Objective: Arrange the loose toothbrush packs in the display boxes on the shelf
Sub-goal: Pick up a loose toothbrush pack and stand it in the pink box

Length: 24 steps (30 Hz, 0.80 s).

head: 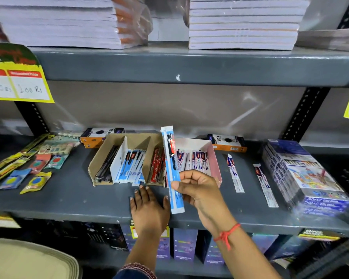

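My right hand (197, 189) grips a blue and white toothbrush pack (170, 158) and holds it upright in front of the display boxes. My left hand (148, 208) lies flat on the grey shelf (69, 200), fingers spread, just below the boxes. A brown cardboard display box (98, 164) holds dark packs, blue packs and red packs in separate slots. To its right a pink and white display box (215, 160) holds white packs. Two loose toothbrush packs (235, 174) (265, 184) lie flat on the shelf right of the pink box.
Small packets (36, 181) and long yellow packs lie on the shelf's left. A shrink-wrapped bundle of colour boxes (302, 174) stands at the right. Orange and black boxes (228, 142) sit at the back. Notebook stacks (244, 23) fill the upper shelf. A yellow price card (18, 81) hangs left.
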Each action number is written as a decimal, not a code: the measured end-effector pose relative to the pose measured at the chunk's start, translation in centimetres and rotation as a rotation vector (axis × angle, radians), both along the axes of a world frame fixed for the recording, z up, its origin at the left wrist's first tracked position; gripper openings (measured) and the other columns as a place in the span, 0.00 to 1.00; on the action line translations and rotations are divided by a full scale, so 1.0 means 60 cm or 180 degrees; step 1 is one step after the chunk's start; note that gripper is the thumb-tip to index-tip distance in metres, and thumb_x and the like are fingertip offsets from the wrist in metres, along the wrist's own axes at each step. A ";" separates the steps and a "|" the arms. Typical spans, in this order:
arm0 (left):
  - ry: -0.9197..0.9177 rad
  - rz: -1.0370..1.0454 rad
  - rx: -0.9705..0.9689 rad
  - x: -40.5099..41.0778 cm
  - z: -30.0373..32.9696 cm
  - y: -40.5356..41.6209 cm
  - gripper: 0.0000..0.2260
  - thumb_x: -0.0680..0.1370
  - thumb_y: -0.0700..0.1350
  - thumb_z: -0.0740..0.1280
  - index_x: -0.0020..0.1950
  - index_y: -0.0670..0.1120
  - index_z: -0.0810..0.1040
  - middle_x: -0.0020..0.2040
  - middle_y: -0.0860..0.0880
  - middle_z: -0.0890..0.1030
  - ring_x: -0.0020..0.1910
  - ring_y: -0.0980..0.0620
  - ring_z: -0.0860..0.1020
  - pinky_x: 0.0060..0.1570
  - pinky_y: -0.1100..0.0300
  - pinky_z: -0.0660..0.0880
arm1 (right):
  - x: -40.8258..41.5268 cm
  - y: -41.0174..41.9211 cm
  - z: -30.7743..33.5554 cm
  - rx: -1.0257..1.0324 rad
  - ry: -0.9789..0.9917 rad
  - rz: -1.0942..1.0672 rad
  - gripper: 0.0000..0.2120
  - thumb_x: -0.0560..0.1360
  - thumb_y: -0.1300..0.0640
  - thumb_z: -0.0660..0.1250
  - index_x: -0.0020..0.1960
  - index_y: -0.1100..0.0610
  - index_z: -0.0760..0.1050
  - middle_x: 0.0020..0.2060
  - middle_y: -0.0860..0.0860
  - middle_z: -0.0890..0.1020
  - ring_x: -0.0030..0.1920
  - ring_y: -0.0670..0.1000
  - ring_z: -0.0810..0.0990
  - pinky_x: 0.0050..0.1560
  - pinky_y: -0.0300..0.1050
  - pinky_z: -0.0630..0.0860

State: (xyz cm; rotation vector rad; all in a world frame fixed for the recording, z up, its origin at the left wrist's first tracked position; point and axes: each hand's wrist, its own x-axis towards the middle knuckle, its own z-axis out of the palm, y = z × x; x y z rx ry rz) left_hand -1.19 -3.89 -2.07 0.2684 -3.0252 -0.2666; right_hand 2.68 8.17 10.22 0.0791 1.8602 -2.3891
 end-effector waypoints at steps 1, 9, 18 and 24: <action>-0.0038 -0.0018 -0.0008 0.000 0.001 0.000 0.34 0.77 0.58 0.53 0.75 0.40 0.46 0.76 0.42 0.51 0.74 0.44 0.50 0.72 0.49 0.45 | -0.002 -0.003 -0.007 0.0033 -0.0024 0.0032 0.11 0.69 0.72 0.69 0.36 0.57 0.78 0.25 0.46 0.84 0.25 0.41 0.80 0.29 0.31 0.77; -0.0110 -0.0528 0.0045 0.009 0.008 -0.047 0.30 0.79 0.51 0.54 0.75 0.41 0.43 0.76 0.43 0.48 0.74 0.47 0.48 0.71 0.55 0.43 | -0.031 -0.092 -0.068 0.0304 -0.0384 0.0066 0.12 0.71 0.76 0.64 0.44 0.60 0.78 0.33 0.52 0.82 0.32 0.47 0.80 0.31 0.32 0.78; 0.0134 -0.0588 0.0430 -0.009 -0.003 -0.195 0.39 0.68 0.60 0.38 0.72 0.41 0.61 0.72 0.40 0.64 0.71 0.44 0.61 0.70 0.53 0.53 | -0.108 -0.229 -0.070 0.1513 0.0114 -0.0421 0.17 0.71 0.75 0.61 0.56 0.63 0.76 0.38 0.56 0.77 0.33 0.49 0.75 0.32 0.30 0.73; 0.0327 -0.0623 0.0368 -0.028 -0.013 -0.265 0.32 0.74 0.58 0.45 0.63 0.38 0.74 0.63 0.39 0.76 0.62 0.43 0.74 0.64 0.52 0.65 | -0.173 -0.274 -0.080 0.2300 0.0025 -0.0566 0.20 0.72 0.73 0.57 0.60 0.63 0.76 0.47 0.63 0.83 0.41 0.53 0.76 0.41 0.42 0.72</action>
